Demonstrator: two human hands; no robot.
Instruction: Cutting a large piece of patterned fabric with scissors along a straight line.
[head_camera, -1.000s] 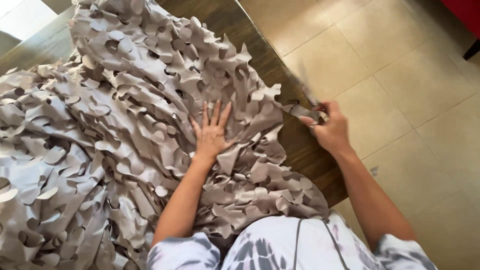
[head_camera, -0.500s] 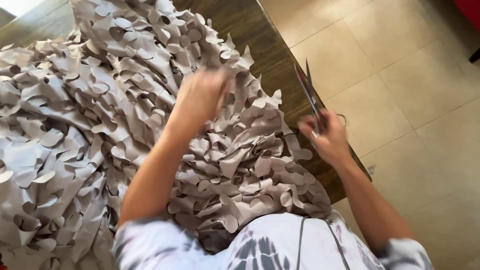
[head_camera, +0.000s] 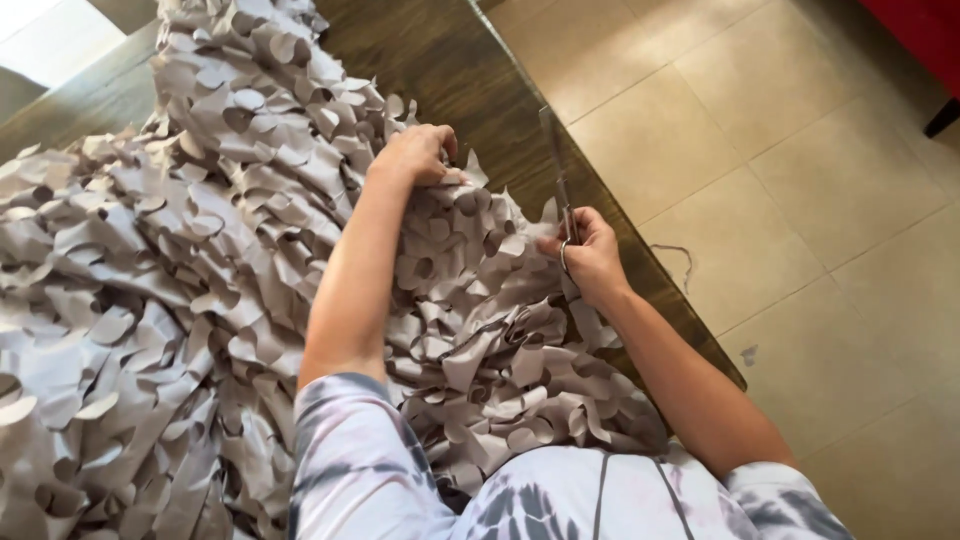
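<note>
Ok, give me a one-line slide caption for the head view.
Left hand grips grey leaf-cut netting on a dark wooden table; right hand holds scissors, blades pointing away.

Short-sleeved tie-dye top, white w/ grey-purple blotches, bare forearms

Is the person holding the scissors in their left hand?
No, the scissors are in the right hand; the left hand grips the grey cut fabric.
</note>
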